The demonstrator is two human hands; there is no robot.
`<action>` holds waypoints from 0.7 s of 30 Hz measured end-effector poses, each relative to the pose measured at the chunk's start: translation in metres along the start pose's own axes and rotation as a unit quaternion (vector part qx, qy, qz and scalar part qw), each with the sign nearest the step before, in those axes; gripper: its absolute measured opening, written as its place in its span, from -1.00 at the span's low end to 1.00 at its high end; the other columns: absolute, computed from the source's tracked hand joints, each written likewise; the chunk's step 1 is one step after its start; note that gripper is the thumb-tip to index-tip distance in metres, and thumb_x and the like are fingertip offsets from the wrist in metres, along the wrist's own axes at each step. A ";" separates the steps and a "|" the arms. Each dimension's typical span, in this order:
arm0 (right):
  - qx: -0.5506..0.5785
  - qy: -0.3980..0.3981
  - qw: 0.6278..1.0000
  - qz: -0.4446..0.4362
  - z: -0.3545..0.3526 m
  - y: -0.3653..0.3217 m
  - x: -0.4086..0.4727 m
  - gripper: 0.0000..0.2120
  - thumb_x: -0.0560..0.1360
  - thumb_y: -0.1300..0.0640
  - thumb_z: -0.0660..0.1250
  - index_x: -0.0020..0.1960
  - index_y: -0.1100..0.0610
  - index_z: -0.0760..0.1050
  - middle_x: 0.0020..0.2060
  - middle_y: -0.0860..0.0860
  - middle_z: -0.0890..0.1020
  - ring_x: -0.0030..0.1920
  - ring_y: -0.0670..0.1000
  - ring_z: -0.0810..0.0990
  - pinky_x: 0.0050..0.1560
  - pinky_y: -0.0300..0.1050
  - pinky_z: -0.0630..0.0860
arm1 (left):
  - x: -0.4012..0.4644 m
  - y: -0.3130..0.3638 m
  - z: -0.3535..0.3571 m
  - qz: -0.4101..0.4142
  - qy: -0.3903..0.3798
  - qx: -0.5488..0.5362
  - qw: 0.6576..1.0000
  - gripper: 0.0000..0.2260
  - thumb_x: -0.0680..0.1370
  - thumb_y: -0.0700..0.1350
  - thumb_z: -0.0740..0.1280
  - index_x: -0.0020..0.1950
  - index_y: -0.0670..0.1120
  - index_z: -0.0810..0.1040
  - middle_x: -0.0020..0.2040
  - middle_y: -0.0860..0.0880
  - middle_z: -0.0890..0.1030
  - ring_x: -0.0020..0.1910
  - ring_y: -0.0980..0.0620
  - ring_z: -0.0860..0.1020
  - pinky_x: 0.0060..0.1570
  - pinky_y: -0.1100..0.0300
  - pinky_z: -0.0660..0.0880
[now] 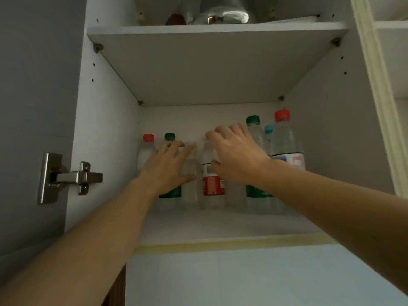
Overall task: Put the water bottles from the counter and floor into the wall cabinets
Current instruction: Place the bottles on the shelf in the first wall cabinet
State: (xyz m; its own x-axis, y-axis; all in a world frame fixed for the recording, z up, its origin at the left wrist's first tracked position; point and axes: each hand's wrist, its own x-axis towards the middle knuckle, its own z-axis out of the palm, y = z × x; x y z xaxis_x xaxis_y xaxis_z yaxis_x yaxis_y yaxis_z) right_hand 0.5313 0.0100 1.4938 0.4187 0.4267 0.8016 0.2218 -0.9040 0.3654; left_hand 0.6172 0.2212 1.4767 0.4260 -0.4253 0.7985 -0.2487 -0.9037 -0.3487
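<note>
We see the bottles standing upright in a row on the lower shelf of the wall cabinet, toward its back. Our left hand lies before the left bottles, our right hand before the middle ones (contact is hard to tell). The upper shelf carries other items. A hinge sits on the left wall.

Metal door hinge at left — silvery wrapped bundle above.

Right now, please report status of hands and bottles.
Left hand rests on clear bottle. Right hand grips red-label bottle. Both upright on lower shelf. Neighbouring bottles crowd close.
</note>
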 end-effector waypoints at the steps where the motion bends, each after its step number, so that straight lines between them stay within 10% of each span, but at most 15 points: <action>1: 0.022 0.033 0.999 0.012 -0.011 0.008 -0.009 -0.44 0.52 0.05 0.31 0.48 0.14 0.31 0.39 0.15 0.41 0.38 0.22 0.33 0.46 0.16 0.22 | -0.001 0.007 -0.005 0.006 0.028 -0.027 0.999 -0.23 0.53 0.34 0.28 0.63 0.01 0.15 0.52 -0.09 0.29 0.46 -0.14 0.23 0.38 -0.14 0.38; 6: 0.096 0.138 0.975 0.144 -0.037 0.052 -0.062 -0.42 0.49 0.14 0.33 0.48 0.15 0.29 0.38 0.14 0.31 0.34 0.20 0.29 0.33 0.12 0.37 | 0.009 0.058 -0.037 -0.046 0.089 -0.230 0.968 -0.30 0.51 0.38 0.29 0.54 0.03 0.31 0.40 -0.02 0.41 0.32 -0.02 0.40 0.26 0.01 0.44; 13: 0.378 0.042 0.862 0.334 -0.008 0.079 -0.102 -0.32 0.49 0.11 0.45 0.49 0.01 0.18 0.27 0.10 0.47 0.18 0.12 0.55 0.10 0.11 0.61 | 0.050 0.132 -0.056 -0.140 -0.002 -0.448 0.883 -0.17 0.45 0.25 0.47 0.59 0.04 0.17 0.42 -0.08 0.43 0.25 0.00 0.47 0.16 0.11 0.45; 21: 0.462 0.035 0.820 0.338 0.014 0.086 -0.109 -0.34 0.48 0.11 0.49 0.47 -0.01 0.25 0.25 0.02 0.57 0.16 0.07 0.62 0.01 -0.03 0.61 | 0.056 0.161 -0.031 -0.166 -0.056 -0.557 0.812 -0.22 0.43 0.00 0.59 0.52 -0.09 0.25 0.29 -0.07 0.57 0.17 -0.01 0.60 0.06 0.01 0.63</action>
State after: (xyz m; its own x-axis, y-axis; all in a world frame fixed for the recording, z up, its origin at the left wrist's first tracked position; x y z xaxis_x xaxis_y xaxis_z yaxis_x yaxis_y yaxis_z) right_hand 0.5167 -0.1141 1.4314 0.6765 -0.1945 0.7103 0.5455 -0.5157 -0.6607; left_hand 0.5741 0.0533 1.4802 0.6910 -0.2248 0.6870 -0.7098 -0.3905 0.5862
